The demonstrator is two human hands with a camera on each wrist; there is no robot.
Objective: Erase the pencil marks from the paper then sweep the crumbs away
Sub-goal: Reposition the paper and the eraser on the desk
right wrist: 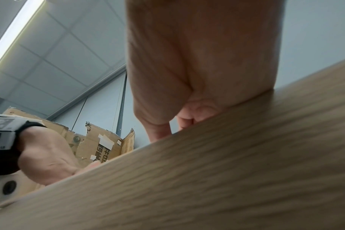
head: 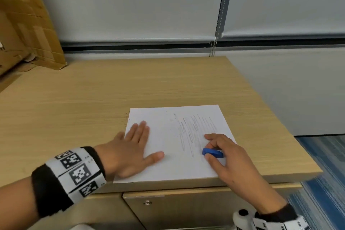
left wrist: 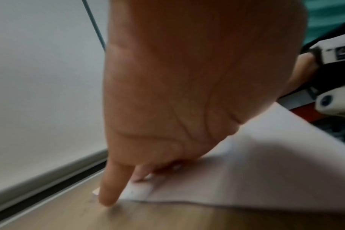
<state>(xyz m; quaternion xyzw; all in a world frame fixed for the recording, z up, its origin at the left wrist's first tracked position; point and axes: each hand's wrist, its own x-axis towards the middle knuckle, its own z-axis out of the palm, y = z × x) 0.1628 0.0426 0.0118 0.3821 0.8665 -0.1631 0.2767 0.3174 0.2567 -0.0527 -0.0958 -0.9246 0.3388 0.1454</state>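
Paper: a white sheet [head: 188, 164] is lying flat on the wooden desk [head: 93, 102], sitting toward the desk's 5 o'clock corner, its near edge just beside the desk's front edge
Pencil marks: grey zigzag scribbles [head: 194, 130] are covering the sheet's 1 to 3 o'clock part; the 9 o'clock half is looking blank
Crumbs: dark specks [head: 172, 120] are lying at 9 o'clock of the scribbles, and a few more [head: 125, 119] are sitting on the desk just off the sheet's 10 o'clock corner
Eraser: a blue eraser [head: 212, 152] is touching the sheet at the 5 o'clock end of the scribbles
Right hand: the right hand [head: 225, 155] is pinching the eraser between thumb and curled fingers, the index fingertip reaching onto the marks
Left hand: the left hand [head: 130, 147] is lying flat, fingers straight and spread, pressing the sheet's 8 o'clock part, holding nothing; in the left wrist view one fingertip [left wrist: 106, 200] is touching bare desk just past the paper edge
Cardboard: flattened boxes [head: 24, 24] are leaning at the desk's 10 o'clock corner
Blinds: grey roller blinds [head: 140, 3] are hanging at 12 o'clock behind the desk
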